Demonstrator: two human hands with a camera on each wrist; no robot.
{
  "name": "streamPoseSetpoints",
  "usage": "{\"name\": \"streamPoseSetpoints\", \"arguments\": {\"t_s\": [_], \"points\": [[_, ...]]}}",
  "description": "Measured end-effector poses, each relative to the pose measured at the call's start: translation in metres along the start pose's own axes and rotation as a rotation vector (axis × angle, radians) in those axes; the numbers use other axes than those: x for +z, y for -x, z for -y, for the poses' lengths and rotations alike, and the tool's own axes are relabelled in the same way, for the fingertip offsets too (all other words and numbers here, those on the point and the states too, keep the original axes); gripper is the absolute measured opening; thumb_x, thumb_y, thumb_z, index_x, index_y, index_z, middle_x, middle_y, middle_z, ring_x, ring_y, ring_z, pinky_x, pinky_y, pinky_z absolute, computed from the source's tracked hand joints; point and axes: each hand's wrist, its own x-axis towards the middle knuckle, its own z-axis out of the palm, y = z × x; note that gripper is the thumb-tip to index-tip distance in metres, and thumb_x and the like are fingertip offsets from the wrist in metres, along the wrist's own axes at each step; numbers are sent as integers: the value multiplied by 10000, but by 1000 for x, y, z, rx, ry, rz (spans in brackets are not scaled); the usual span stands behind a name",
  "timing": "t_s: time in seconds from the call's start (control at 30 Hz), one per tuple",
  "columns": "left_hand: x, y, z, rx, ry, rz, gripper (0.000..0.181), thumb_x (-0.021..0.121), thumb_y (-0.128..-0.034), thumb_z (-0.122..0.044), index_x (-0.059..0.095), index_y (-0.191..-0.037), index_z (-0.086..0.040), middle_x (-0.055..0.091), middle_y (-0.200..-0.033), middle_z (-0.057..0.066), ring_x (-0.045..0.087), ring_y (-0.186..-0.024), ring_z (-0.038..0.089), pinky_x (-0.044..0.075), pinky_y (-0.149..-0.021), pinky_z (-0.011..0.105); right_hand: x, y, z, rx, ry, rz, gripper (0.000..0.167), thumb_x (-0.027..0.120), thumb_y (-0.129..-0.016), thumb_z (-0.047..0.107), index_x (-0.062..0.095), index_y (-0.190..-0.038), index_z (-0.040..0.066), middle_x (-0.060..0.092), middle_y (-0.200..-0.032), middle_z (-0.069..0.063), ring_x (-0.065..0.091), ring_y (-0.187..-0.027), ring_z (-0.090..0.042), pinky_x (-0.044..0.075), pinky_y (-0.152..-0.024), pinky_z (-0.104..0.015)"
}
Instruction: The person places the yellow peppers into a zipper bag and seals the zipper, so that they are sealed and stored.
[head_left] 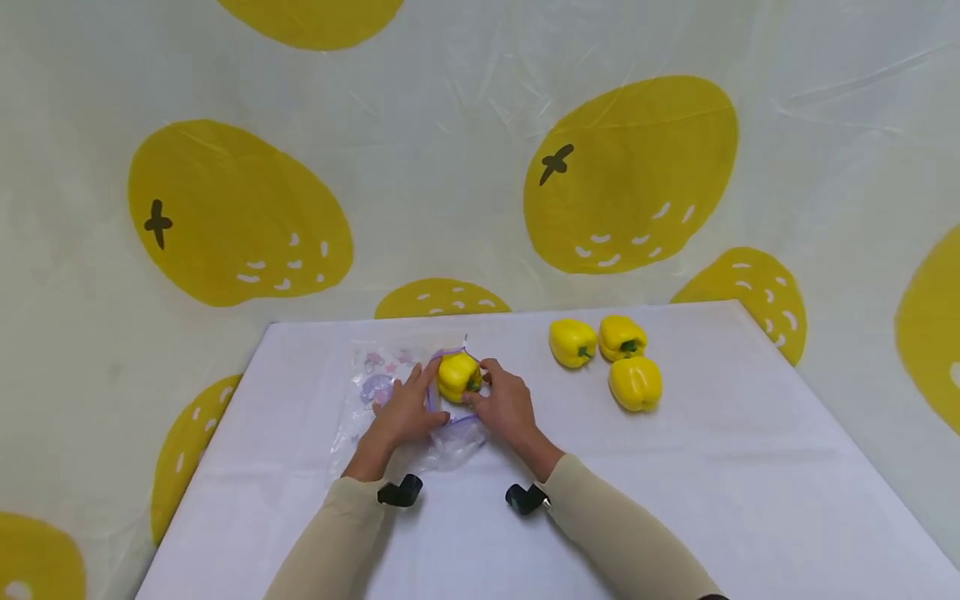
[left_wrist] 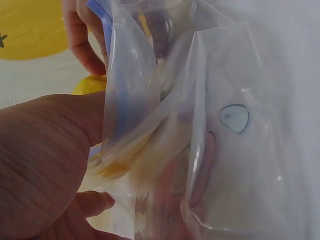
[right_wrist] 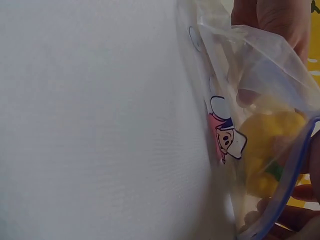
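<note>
A yellow bell pepper [head_left: 457,377] with a green stem sits at the mouth of a clear plastic zip bag [head_left: 347,425]. My right hand [head_left: 510,407] grips the pepper, thumb on its near side and fingers on its far side. On the other side of the mouth, my left hand [head_left: 405,410] holds the bag's purple-blue rim with thumb and forefinger spread apart. In the right wrist view the pepper [right_wrist: 260,150] shows through the film beside the blue zip strip [right_wrist: 287,192]. The bag [left_wrist: 250,165] hides part of the left fingertips in the left wrist view.
Three more yellow bell peppers, one at the left [head_left: 573,342], one at the back [head_left: 622,337] and one nearer [head_left: 636,384], stand together right of the hands. All lie on a white-covered table [head_left: 712,500]. A fruit-patterned cloth [head_left: 450,167] hangs behind it.
</note>
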Motion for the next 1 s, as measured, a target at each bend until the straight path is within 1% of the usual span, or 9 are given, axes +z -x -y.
{"name": "streamPoseSetpoints", "arguments": {"t_s": [0.07,0.2,0.3,0.37,0.43,0.6,0.7,0.83,1.0], "points": [[0,0,0,2,0,-6,982,793,-881,-303,202,-1661,-390,178,-1752,172,169,-1534,637,50,-1053,946,1,-1,1,-21,8,-12,571,828,-889,288,625,-1399,128,755,-1250,-148,708,-1139,-362,556,-1023,-550],[0,0,0,-3,2,-6,989,795,-878,-277,201,-1661,-380,178,-1753,171,198,-1536,622,63,-1056,943,3,-2,2,-69,79,-23,593,802,-905,293,619,-1448,139,765,-1218,-147,717,-1112,-363,560,-1002,-552],[1,1,0,-10,2,-5,996,800,-877,-268,197,-1664,-372,172,-1754,172,200,-1539,614,66,-1060,940,5,-2,4,-68,109,-2,608,773,-923,310,592,-1475,131,761,-1196,-154,714,-1098,-362,562,-999,-548],[1,1,1,-6,-2,-11,999,801,-877,-264,195,-1665,-366,173,-1752,179,207,-1533,621,75,-1052,945,5,-3,4,-68,114,6,611,763,-928,312,582,-1476,110,756,-1196,-164,710,-1102,-370,557,-1007,-552],[0,2,2,-2,-6,-13,1003,800,-878,-260,188,-1666,-365,170,-1752,183,212,-1528,627,80,-1043,950,6,-2,5,-67,124,16,618,755,-937,333,570,-1486,115,754,-1203,-158,707,-1108,-365,553,-1020,-547],[0,1,2,15,-14,-21,1006,797,-879,-258,183,-1668,-369,143,-1757,180,239,-1519,628,104,-1039,951,6,-3,7,-103,157,28,631,738,-956,379,552,-1507,135,761,-1182,-153,705,-1102,-372,548,-1028,-537],[0,2,3,33,-18,-33,998,796,-877,-257,195,-1666,-359,132,-1760,178,250,-1506,644,131,-1032,953,7,-4,8,-123,156,26,636,741,-956,381,550,-1496,104,754,-1233,-155,707,-1120,-375,554,-1024,-534],[1,2,4,29,-32,-35,998,795,-877,-263,194,-1669,-349,121,-1763,170,245,-1503,651,156,-1021,954,7,-6,11,-114,150,39,634,733,-957,388,549,-1490,98,744,-1285,-142,706,-1143,-364,558,-1024,-525],[0,3,5,12,-34,-29,997,790,-874,-263,197,-1670,-347,98,-1769,156,235,-1519,631,158,-1038,944,9,-8,16,-84,149,58,640,696,-977,418,525,-1527,139,733,-1325,-133,700,-1160,-382,538,-1056,-538]]}}
